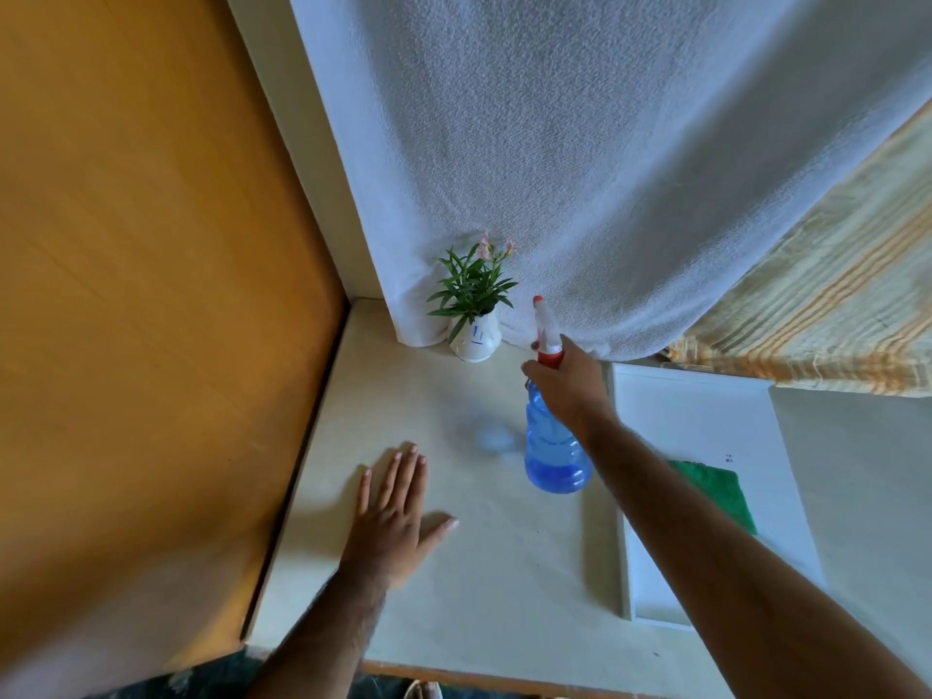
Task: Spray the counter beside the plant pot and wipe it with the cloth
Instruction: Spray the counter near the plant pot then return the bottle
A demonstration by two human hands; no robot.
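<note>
The right hand point(567, 383) is wrapped around the neck of a blue translucent spray bottle point(555, 446), fingers closed just under its red collar, with the white and red spray head point(546, 325) sticking up beyond the knuckles and the nozzle tip pointing away from the person, toward the back of the worktop point(479, 572). The bottle is tilted; whether its base touches the surface cannot be told. It is partly filled, the liquid showing darker blue in the lower part. A soft bluish patch point(486, 436) lies on the pale surface just left of the bottle.

The left hand point(396, 512) lies flat on the worktop, palm down, fingers stretched and slightly spread, thumb out to the right, holding nothing. It sits nearer the person than the bottle and to its left, close to the worktop's left edge where an orange-brown wooden panel point(151, 295) rises.

At the back stands a small white plant pot point(476, 340) with blue marks on its side, holding green leaves and a few pale pink flowers. It is near the spray head, slightly left of it, against a white textured curtain point(605, 143) that hangs down to the surface. A yellow striped fabric point(832, 305) hangs further right.

The green cloth point(721, 491) lies on a white tray point(706, 411) to the right, partly hidden behind the right forearm.
</note>
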